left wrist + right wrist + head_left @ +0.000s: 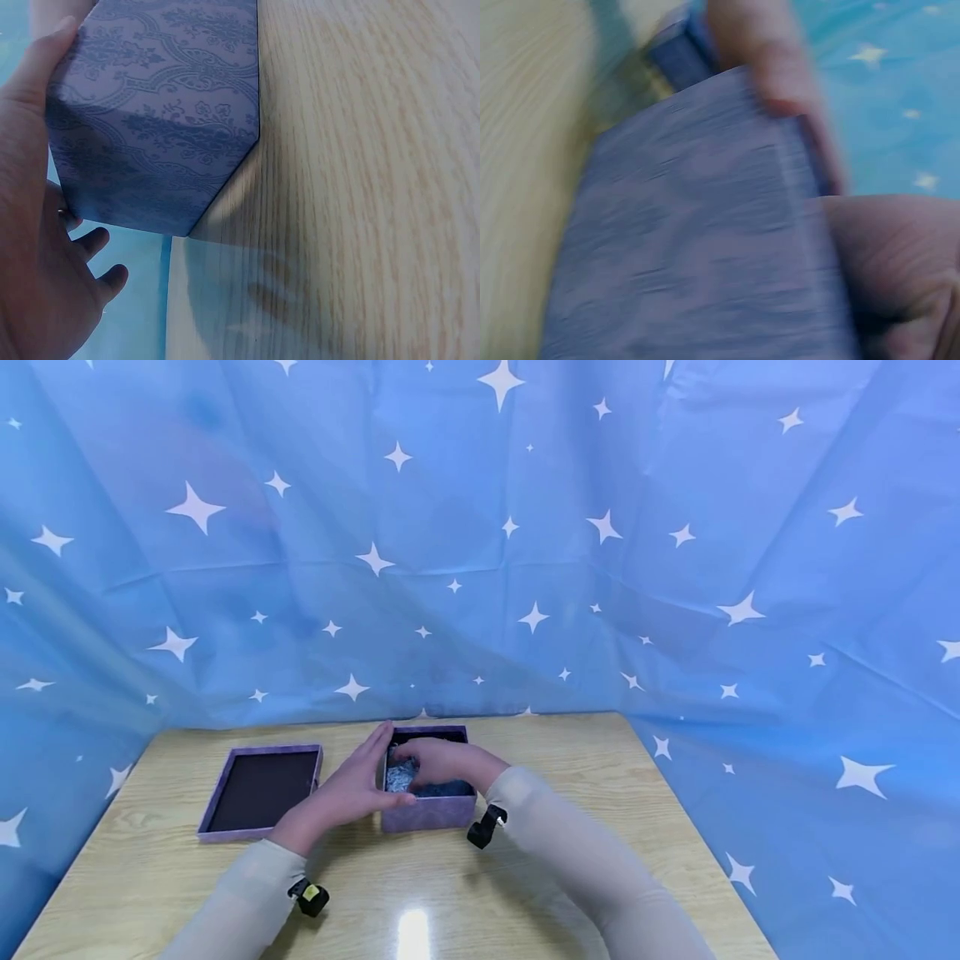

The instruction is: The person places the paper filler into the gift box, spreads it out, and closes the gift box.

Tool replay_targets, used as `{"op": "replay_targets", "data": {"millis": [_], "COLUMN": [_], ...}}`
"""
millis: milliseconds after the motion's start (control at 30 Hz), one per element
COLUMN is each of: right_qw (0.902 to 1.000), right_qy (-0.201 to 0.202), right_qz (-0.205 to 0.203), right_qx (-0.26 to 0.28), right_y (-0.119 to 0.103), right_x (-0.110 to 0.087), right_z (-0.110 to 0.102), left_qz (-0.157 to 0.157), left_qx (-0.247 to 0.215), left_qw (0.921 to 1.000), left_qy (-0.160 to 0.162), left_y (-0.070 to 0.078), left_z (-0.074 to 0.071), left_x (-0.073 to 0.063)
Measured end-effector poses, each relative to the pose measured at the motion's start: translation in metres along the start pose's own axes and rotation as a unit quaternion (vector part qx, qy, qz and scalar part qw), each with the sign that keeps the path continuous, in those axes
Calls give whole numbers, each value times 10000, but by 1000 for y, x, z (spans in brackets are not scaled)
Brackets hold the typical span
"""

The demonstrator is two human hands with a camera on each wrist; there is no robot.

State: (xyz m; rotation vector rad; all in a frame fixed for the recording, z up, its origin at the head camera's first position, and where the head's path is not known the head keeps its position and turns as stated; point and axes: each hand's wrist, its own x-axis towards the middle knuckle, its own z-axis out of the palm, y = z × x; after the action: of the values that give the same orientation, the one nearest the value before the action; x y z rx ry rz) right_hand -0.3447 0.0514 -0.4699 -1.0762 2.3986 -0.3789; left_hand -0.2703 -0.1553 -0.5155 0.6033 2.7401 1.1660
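Note:
A purple patterned box stands without its lid near the back of the table. My left hand holds its left side, thumb over the front rim and fingers toward the back corner. The left wrist view shows this hand against the damask-patterned wall. Inside the box lies crinkled, silvery grey-blue material. My right hand reaches down into the box from the right, fingers bent at that material. Its fingertips are hidden, so whether they grip anything cannot be seen. The right wrist view is blurred.
To the left of the box lies a matching purple lid, dark inside face up. The pale wooden table ends at a blue curtain with white stars, behind and at both sides.

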Motion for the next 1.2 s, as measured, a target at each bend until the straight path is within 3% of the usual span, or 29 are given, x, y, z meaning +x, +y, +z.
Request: {"op": "replay_targets", "data": {"millis": [133, 333, 500, 567, 633, 700, 900, 1033, 1200], "right_qw": [9989, 9985, 9958, 9908, 9884, 9903, 9971, 9979, 9955], "right_qy": [110, 253, 655, 615, 526, 479, 475, 426, 871], "right_qz": [328, 282, 104, 25, 3, 93, 527, 480, 325], "right_qx": [-311, -391, 624, 1204, 1427, 1304, 265, 92, -202], "right_y": [1, -4, -9, -9, -8, -5, -4, -6, -9], "right_x": [11, 7, -9, -10, -5, 3, 18, 16, 3], "right_z": [14, 10, -7, -10, -7, -1, 15, 15, 11], "left_qz": [-18, -24, -16, -36, -35, -16, -9, -22, 90], "left_qx": [-9, -32, -87, -63, -52, -24, -18, -19, -7], "left_qw": [10000, 10000, 10000, 10000, 10000, 10000, 10000, 10000, 10000], "left_qy": [-23, 0, 41, 62, 63, 64, -16, 20, 4], "left_y": [-1, -2, 0, 1, 3, 5, 9, 6, 2], "left_z": [0, -1, -1, -3, -5, -7, -9, -8, -3], "left_x": [1, 0, -3, -4, -5, -5, -4, -3, 0]}}
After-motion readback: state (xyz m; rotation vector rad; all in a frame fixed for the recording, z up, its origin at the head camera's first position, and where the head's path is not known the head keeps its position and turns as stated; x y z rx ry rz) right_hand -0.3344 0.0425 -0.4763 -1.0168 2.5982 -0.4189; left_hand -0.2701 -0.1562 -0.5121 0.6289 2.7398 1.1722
